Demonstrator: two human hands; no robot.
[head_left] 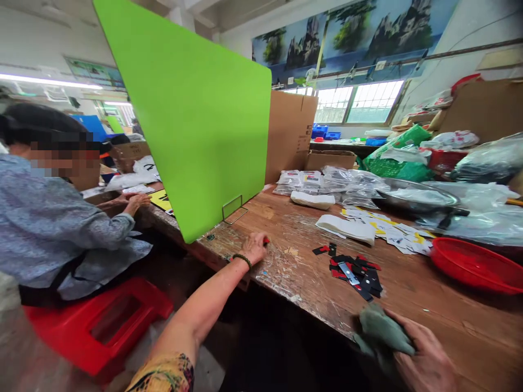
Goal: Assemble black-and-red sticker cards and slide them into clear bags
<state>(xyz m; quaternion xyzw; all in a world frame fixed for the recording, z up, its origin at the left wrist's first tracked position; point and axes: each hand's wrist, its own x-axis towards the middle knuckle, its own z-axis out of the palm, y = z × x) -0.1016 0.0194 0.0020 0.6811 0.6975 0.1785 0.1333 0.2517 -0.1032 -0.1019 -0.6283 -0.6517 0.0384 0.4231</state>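
My left hand [254,248], a beaded bracelet at its wrist, is closed near the table's left edge. Between its fingertips shows a bit of a small red-and-black piece [266,240]; most of it is hidden. My right hand [429,348], at the front edge on the right, grips a crumpled grey-green cloth [386,329]. Between the two hands lies a loose pile of flat black, red and grey pieces [354,273], some with a small hole.
A green divider panel [204,120] stands on a wire foot [235,209] at the left. Beyond it a co-worker [69,212] sits. Behind the pile are folded white paper strips [347,227], printed cards [392,231], bagged packs [302,182], a metal basin [420,198] and a red tray [476,267].
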